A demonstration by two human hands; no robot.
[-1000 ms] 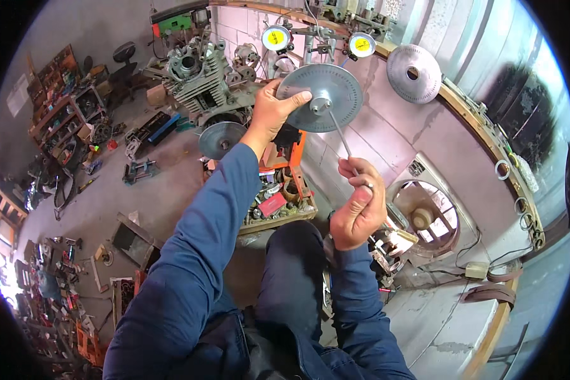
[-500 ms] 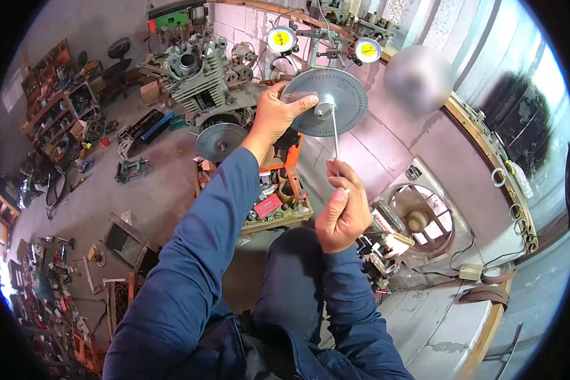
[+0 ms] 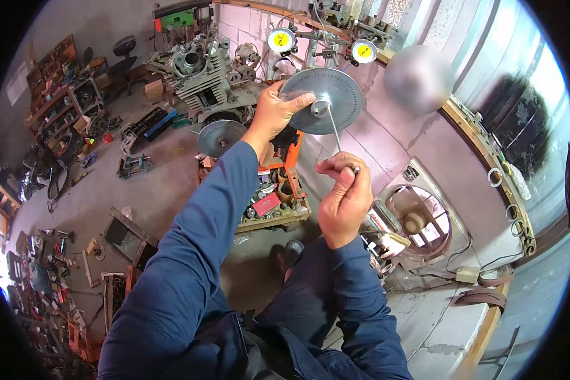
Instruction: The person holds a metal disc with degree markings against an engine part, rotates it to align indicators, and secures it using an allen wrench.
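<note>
My left hand (image 3: 275, 114) grips the rim of a round grey metal disc (image 3: 332, 95) with fine marks around its edge, held up in front of me. A thin metal rod (image 3: 334, 132) runs from the disc's centre hub down to my right hand (image 3: 343, 197), whose fingers are pinched on the rod's lower end. Both sleeves are dark blue.
An engine block (image 3: 199, 69) and a second disc (image 3: 220, 137) lie beyond the left hand. An orange stand and a wooden tray of parts (image 3: 273, 209) are below. Two yellow dial gauges (image 3: 282, 40) hang on the pink wall. A blurred grey dome (image 3: 418, 77) sits right. Floor clutter fills the left.
My right hand has risen toward the disc and closed on the rod's lower end. The disc and left hand stay about where they were.
</note>
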